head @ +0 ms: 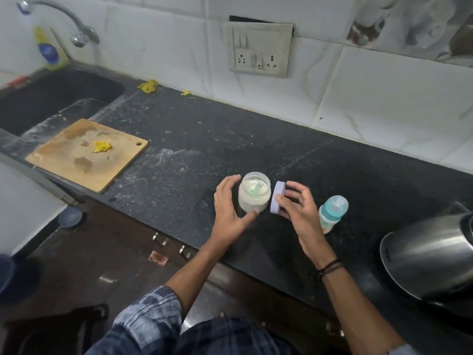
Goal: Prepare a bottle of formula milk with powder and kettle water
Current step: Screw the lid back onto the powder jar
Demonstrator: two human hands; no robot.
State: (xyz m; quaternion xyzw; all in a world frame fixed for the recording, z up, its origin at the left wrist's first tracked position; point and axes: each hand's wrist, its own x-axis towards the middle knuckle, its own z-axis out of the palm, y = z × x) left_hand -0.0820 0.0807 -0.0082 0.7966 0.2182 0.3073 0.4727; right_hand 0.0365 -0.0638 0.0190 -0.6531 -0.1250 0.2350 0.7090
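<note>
A clear jar of pale formula powder [253, 198] stands open on the black counter [179, 149], with a green scoop lying inside it. My left hand [227, 211] curves around the jar's left side, thumb touching its base. My right hand [297, 208] holds the jar's lilac lid [277, 197] on edge just right of the jar. A small baby bottle [332, 213] with a teal collar and clear cap stands to the right of my right hand. The steel kettle [430, 254] sits at the far right.
A wooden cutting board [84, 155] with yellow scraps lies at the left beside the dark sink [51, 98] and tap. A wall socket panel [259, 51] is behind. Drawer handles sit below the counter's front edge.
</note>
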